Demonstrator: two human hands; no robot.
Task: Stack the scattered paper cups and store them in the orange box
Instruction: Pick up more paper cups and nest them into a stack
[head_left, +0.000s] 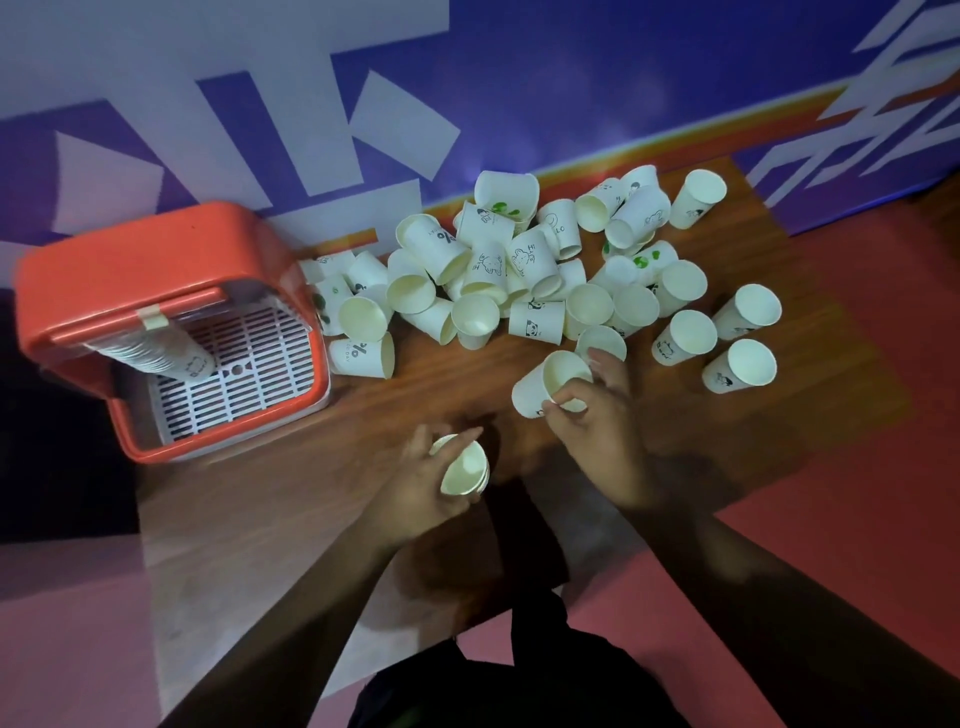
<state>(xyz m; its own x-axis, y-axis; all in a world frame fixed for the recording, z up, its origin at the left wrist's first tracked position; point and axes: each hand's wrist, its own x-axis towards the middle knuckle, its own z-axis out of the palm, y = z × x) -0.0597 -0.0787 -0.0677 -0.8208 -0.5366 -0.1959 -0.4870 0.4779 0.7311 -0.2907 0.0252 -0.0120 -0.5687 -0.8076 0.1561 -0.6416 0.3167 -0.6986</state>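
A person's left hand (431, 486) grips a short stack of cups (466, 469) while the right hand (597, 421) pinches the rim of a single cup (545, 387), likely the next to nest. Beyond, dozens of loose cups (519, 270) litter the table (311, 483). The orange box (156, 249) at left holds one long stack (156, 353) — most of the job appears to remain.

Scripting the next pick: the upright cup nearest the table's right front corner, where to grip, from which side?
Grip the upright cup across its upper wall just below the rim, coming from above and the right. It stands mouth up, clear of neighbours, with bare table on that side.
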